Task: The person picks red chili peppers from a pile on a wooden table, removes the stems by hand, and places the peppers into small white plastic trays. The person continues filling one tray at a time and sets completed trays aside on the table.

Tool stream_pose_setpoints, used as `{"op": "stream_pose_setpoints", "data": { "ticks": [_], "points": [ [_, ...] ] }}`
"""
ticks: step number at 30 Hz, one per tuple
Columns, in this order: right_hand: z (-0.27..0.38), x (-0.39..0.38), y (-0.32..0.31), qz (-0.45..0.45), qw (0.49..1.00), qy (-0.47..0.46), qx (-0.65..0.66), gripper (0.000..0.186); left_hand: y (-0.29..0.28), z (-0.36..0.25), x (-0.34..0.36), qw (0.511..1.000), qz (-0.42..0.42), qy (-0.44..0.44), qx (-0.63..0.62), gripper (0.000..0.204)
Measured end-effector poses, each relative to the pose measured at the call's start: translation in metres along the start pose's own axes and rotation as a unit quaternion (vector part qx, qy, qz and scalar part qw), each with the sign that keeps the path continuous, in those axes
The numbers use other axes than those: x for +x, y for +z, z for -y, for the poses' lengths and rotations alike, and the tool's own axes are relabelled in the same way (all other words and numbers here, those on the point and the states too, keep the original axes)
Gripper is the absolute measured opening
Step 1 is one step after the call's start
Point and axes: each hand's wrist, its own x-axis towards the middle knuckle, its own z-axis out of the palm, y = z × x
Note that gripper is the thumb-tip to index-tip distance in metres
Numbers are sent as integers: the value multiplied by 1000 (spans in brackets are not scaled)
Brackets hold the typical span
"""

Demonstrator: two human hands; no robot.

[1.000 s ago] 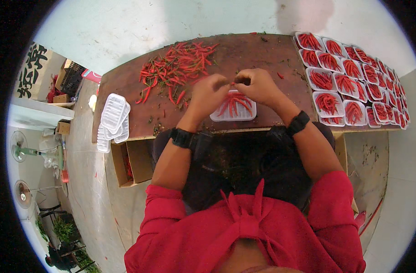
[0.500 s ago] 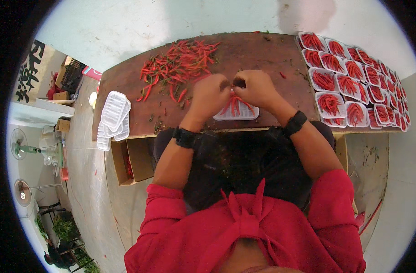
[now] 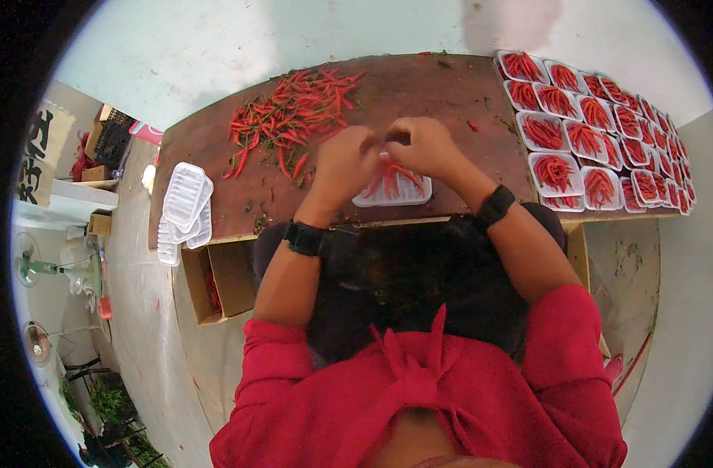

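Note:
Above a white plastic tray (image 3: 416, 192) at the table's front edge, my left hand (image 3: 347, 162) and my right hand (image 3: 425, 148) are held close together with their fingers curled in. What they pinch, if anything, is hidden behind the fingers and knuckles. Several red chili peppers (image 3: 391, 178) lie in that tray just below the hands. To the left of my left hand spreads a loose heap of red chilies (image 3: 294, 109) with green stems, some strays lying at its near side.
Rows of chili-filled white trays (image 3: 555, 171) cover the table's right end, some stacked. Empty white trays (image 3: 186, 199) are piled at the left front corner. An open cardboard box (image 3: 230, 281) stands below the table. Stem bits dot the brown tabletop (image 3: 419, 86). Fans (image 3: 30, 261) stand far left.
The whole view has shifted slightly, so things sit a little further left. My hands stay together over the tray, fingers still curled.

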Motion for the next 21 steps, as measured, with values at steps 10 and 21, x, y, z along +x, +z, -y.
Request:
{"op": "stream_pose_setpoints", "data": {
  "ticks": [10,21],
  "points": [
    [-8,5,-2,71,996,59,13,32,12,-1,-3,994,-5,82,76,8],
    [-4,5,-5,93,986,136,36,30,16,-10,1,960,6,170,222,13]
  ]
}}
